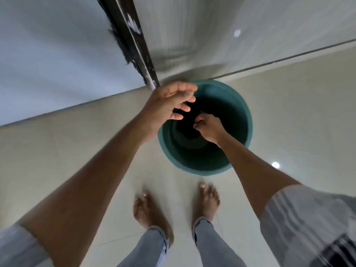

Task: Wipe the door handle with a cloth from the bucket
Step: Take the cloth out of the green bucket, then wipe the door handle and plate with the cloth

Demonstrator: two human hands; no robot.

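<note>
Teal bucket [238,105] on the floor [77,151] by the door frame [133,45]. My left hand [165,106] hovers, fingers spread and empty; right hand [209,128] is inside, fingers pinched on something dark, probably the cloth [189,120]. I'd lift straight up, clear of the rim.

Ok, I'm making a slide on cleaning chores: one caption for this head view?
Right hand closed deep inside a green bucket, left hand open above its rim.

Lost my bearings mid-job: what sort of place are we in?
Likely an indoor hallway or room by a doorway: glossy pale tiled floor, dark door frame against a plain wall. A teal bucket stands on the floor; the person is barefoot.
</note>
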